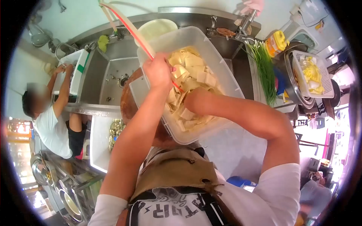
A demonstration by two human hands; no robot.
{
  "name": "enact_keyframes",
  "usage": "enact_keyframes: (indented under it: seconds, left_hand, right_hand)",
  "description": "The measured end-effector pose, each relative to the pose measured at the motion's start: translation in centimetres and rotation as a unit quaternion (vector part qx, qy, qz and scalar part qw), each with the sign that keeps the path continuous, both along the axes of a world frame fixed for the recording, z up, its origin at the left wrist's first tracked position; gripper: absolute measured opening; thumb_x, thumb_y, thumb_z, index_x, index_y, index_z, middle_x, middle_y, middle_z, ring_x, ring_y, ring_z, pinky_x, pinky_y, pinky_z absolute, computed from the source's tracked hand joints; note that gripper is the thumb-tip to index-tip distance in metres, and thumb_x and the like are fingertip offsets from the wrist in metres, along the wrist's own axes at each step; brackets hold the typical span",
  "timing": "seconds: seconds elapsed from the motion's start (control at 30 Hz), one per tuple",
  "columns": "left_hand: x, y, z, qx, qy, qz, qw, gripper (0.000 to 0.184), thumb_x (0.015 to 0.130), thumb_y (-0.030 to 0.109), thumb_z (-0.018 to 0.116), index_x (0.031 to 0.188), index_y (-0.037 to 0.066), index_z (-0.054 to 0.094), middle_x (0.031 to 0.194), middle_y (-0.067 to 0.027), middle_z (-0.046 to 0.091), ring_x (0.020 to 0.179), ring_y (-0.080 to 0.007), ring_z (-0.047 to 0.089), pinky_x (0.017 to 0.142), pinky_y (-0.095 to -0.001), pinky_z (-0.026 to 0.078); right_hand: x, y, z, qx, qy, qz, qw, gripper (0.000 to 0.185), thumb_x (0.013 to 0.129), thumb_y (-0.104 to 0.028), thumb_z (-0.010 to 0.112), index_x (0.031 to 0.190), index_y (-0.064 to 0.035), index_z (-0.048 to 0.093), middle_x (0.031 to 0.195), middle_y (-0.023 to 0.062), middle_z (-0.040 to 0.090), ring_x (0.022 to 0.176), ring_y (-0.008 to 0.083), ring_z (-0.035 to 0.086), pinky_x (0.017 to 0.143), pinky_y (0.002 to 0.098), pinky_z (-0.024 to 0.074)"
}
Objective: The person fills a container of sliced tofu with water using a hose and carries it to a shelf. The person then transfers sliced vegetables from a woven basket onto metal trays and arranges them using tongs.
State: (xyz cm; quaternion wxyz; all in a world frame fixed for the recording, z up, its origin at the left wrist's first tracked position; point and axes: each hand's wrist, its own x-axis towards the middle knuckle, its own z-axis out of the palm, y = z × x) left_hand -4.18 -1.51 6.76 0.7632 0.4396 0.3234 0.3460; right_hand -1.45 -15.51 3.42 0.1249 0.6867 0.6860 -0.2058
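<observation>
We've got green stalks plus a yellow jug up top right, and a white box lower left.

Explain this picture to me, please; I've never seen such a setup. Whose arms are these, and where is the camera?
There is no machine here: the two bare arms belong to a person wearing the camera on their head. It looks forward and down, so their own shirt fills the bottom.

In front of them is a translucent plastic tub of pale, flat pieces. The left hand grips a red-and-white hose; the right hand is down among the pieces, its fingers hidden.

Behind the tub runs a metal sink. Long green stalks and a yellow bottle are to the right. At far left, another person works over a white box.
</observation>
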Motion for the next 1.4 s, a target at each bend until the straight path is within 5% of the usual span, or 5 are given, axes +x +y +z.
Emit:
enact_keyframes:
  seconds: [0.77, 0.97, 1.2, 1.3, 1.4]
  left_hand:
    - [0.5, -0.7, 5.6, 0.040, -0.066, -0.350, 0.933, 0.032, 0.088, 0.023, 0.044, 0.104, 0.000, 0.060, 0.081, -0.0147, 0.064, 0.083, -0.0281, 0.061, 0.084, -0.0390, 0.045]
    - [-3.0, 0.1, 1.7, 0.884, 0.146, -0.261, 0.358, 0.032, 0.078, 0.020, 0.059, 0.105, 0.005, 0.066, 0.107, -0.0143, 0.061, 0.114, -0.0297, 0.051, 0.106, -0.0557, 0.026]
    - [-2.5, -2.7, 0.3, 0.843, 0.286, -0.385, 0.244, 0.037, 0.078, 0.016, 0.057, 0.113, 0.006, 0.062, 0.130, -0.0137, 0.052, 0.134, -0.0332, 0.033, 0.111, -0.0600, 0.013]
    - [-2.0, -2.7, -0.8, 0.577, 0.268, -0.490, 0.596, 0.043, 0.083, 0.021, 0.052, 0.126, 0.012, 0.055, 0.138, -0.0109, 0.046, 0.137, -0.0309, 0.028, 0.113, -0.0583, 0.007]
    - [-1.7, -1.9, -3.7, 0.786, 0.226, -0.394, 0.420, 0.050, 0.087, 0.031, 0.049, 0.135, 0.018, 0.044, 0.141, -0.0078, 0.043, 0.138, -0.0272, 0.026, 0.112, -0.0590, 0.001]
  right_hand:
    - [2.1, -1.4, 4.4, 0.448, 0.209, -0.363, 0.790, 0.029, 0.080, -0.028, 0.063, 0.080, 0.0008, 0.056, 0.073, 0.0215, 0.059, 0.070, 0.0388, 0.058, 0.062, 0.0446, 0.0437]
    - [3.6, -2.0, 4.0, 0.466, 0.199, -0.416, 0.755, 0.025, 0.078, -0.024, 0.064, 0.079, -0.0003, 0.059, 0.067, 0.0165, 0.059, 0.061, 0.0305, 0.058, 0.056, 0.0405, 0.0427]
    - [3.2, -1.8, 3.9, 0.472, 0.444, -0.311, 0.695, 0.015, 0.072, -0.018, 0.062, 0.078, -0.0039, 0.062, 0.074, 0.0139, 0.063, 0.065, 0.0300, 0.059, 0.061, 0.0398, 0.0457]
    - [3.5, -1.4, 3.2, 0.488, 0.292, -0.148, 0.809, 0.023, 0.069, -0.006, 0.060, 0.091, -0.0010, 0.063, 0.080, 0.0108, 0.057, 0.077, 0.0255, 0.056, 0.071, 0.0354, 0.0454]
    - [3.0, -1.3, 2.7, 0.454, 0.318, -0.169, 0.815, 0.022, 0.066, -0.003, 0.058, 0.088, -0.0002, 0.062, 0.083, 0.0131, 0.057, 0.081, 0.0340, 0.054, 0.077, 0.0397, 0.0442]
